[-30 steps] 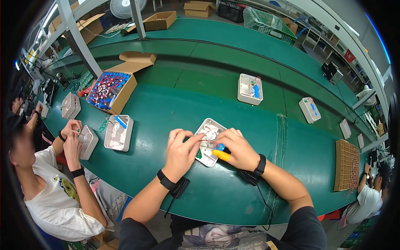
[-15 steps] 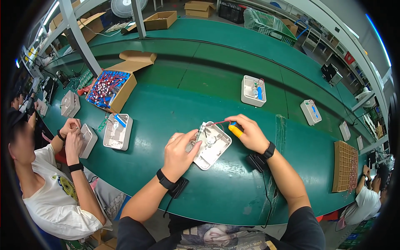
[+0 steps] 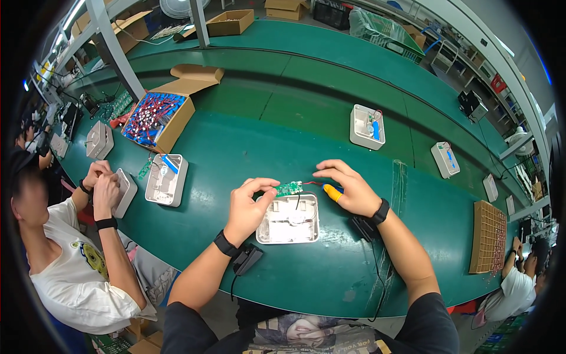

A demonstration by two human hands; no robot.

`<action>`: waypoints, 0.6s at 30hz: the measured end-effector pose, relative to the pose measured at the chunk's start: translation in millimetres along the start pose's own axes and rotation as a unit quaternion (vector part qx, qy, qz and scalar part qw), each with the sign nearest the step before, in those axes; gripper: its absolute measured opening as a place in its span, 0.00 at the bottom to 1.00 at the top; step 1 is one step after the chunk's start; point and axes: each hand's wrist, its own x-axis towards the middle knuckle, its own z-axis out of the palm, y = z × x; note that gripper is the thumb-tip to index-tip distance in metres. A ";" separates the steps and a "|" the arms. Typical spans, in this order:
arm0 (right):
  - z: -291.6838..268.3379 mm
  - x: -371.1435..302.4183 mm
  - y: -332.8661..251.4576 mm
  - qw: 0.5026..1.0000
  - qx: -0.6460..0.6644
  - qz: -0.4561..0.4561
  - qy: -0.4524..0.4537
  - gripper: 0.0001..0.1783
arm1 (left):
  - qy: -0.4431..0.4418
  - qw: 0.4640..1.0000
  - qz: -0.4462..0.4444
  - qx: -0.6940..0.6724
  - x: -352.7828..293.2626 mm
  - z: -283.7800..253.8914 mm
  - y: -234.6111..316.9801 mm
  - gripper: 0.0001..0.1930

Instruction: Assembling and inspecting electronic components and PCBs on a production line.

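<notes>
A white plastic housing [image 3: 268, 235] lies on the green bench in front of me, its hollow side up, with a round part and thin wires inside. Over its far edge, my left hand [image 3: 249, 206] pinches the left end of a green circuit board [image 3: 289, 189]. Red and dark wires run from the board. My right hand [image 3: 352, 190], with a yellow cover on its thumb, is closed around a blue battery [image 3: 325, 187] at the end of the red wire. Most of that battery is hidden by the fingers.
An open carton [image 3: 171, 127] of blue batteries with red wires stands at left. Nearby is another white housing [image 3: 167, 197]; more stand along the right. A co-worker [image 3: 76, 259] works close on my left. A partitioned tray [image 3: 487, 236] lies far right. Black devices sit beside both wrists.
The housing has turned from slanted to nearly square to me. The circuit board now shows its green face above the housing's far edge. The battery in my right hand has shifted slightly downward.
</notes>
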 end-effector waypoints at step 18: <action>27.9 -7.0 -20.1 0.976 -0.138 -0.164 0.031 0.14 | -0.081 0.993 -0.050 -0.070 -2.6 2.3 4.8 0.13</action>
